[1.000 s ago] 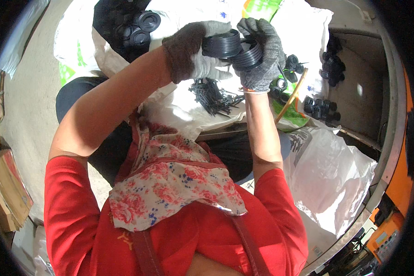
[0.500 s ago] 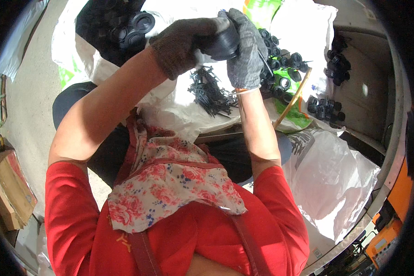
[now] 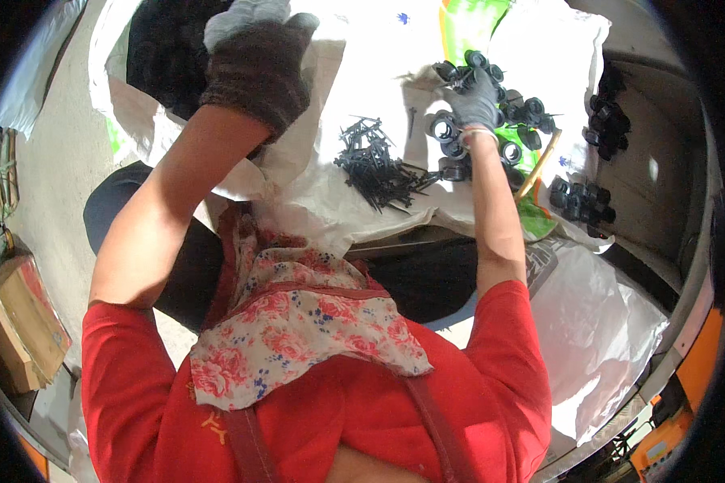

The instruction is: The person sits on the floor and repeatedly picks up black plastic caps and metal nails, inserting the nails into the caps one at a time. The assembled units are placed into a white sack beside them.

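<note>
My left hand (image 3: 258, 64), in a dark knitted glove with pale fingertips, is over the edge of a black heap (image 3: 167, 60) at the upper left. Its thumb stands apart from the fingers, and I see nothing held. My right hand (image 3: 474, 103), in a grey glove, reaches in among round black plastic caps (image 3: 532, 113) on the right of the white sheet. Its thumb and fingers are apart, with the fingertips partly lost among the caps. Between the hands lies a pile of thin black plastic pins (image 3: 379, 165).
A white plastic sheet (image 3: 330, 201) with green patches lies in front of me. A wooden stick (image 3: 540, 165) slants beside the caps. More black parts (image 3: 582, 201) sit at the right, near clear plastic wrap (image 3: 596, 322). Cardboard boxes (image 3: 28, 322) stand at the left.
My hands, earlier together on a round black part, have separated. The left has moved left to the black heap, and the right has come down among the caps. The black part no longer shows between them.
</note>
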Action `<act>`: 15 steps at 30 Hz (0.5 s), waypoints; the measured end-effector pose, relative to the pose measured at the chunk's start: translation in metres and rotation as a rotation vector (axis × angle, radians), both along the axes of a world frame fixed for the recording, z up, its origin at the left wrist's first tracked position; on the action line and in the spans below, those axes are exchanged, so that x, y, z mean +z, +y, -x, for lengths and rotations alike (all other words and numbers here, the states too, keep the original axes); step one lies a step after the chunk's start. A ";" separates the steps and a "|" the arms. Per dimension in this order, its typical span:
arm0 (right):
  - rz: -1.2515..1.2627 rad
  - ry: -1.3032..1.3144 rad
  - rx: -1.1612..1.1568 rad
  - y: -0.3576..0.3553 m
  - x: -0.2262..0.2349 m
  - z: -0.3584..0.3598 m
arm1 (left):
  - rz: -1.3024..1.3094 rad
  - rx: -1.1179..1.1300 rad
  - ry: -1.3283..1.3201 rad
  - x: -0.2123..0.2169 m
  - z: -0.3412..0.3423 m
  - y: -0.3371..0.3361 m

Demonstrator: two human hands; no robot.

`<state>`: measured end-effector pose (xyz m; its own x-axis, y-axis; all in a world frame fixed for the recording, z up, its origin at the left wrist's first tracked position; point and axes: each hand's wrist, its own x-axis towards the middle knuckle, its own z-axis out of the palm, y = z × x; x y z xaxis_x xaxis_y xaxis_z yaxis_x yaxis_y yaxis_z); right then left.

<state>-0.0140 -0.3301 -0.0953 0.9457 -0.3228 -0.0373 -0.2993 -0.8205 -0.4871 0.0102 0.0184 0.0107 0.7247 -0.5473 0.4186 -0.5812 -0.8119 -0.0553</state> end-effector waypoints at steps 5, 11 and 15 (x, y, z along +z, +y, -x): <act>-0.370 0.215 -0.276 -0.072 -0.075 0.060 | 0.126 0.058 0.167 0.008 0.008 -0.017; -0.197 0.645 0.071 -0.028 -0.119 0.067 | 0.184 -0.085 0.326 0.000 0.013 -0.030; -0.321 0.436 0.354 0.056 -0.104 0.066 | 0.300 -0.182 0.302 -0.012 0.016 -0.036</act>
<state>-0.0804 -0.2739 -0.1989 0.8691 0.0970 -0.4851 -0.2633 -0.7395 -0.6195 -0.0060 -0.0174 -0.0014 0.7422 -0.5638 0.3624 -0.6694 -0.6498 0.3601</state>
